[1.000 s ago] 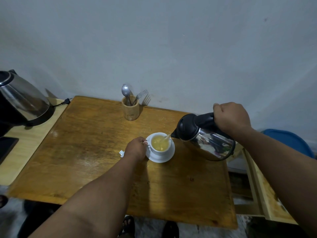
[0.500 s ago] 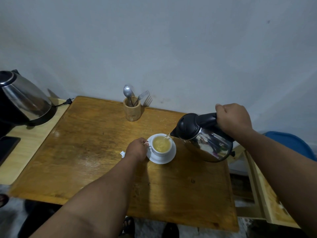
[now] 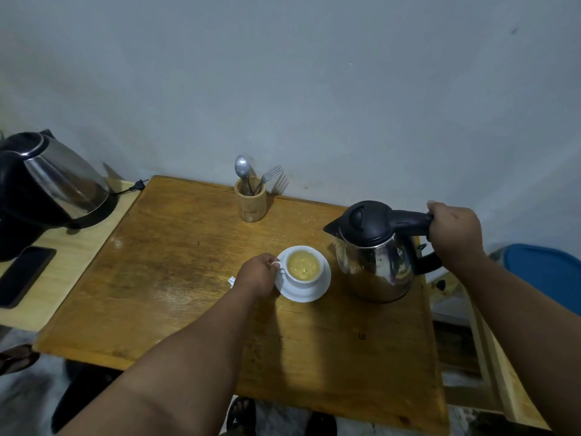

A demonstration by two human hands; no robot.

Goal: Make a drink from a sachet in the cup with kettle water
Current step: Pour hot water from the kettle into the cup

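A white cup [image 3: 303, 268] full of yellowish drink stands on a white saucer [image 3: 317, 292] in the middle of the wooden table [image 3: 176, 278]. My left hand [image 3: 257, 275] grips the cup's handle from the left. A small white scrap, perhaps the sachet [image 3: 231, 281], peeks out behind that hand. Right of the cup a steel kettle [image 3: 375, 262] with a black lid is upright at the table surface, its spout pointing left. My right hand [image 3: 456, 236] is closed around its black handle.
A wooden holder [image 3: 250, 201] with a spoon and a fork stands at the back of the table. A second kettle [image 3: 53, 184] and a black phone [image 3: 23, 275] are on a lighter side table at left. A blue seat [image 3: 547, 272] is at right.
The kettle was tilted and pouring into the cup; it is now level and lower, a little right of the cup. The stream has stopped. My left hand stayed on the cup handle.
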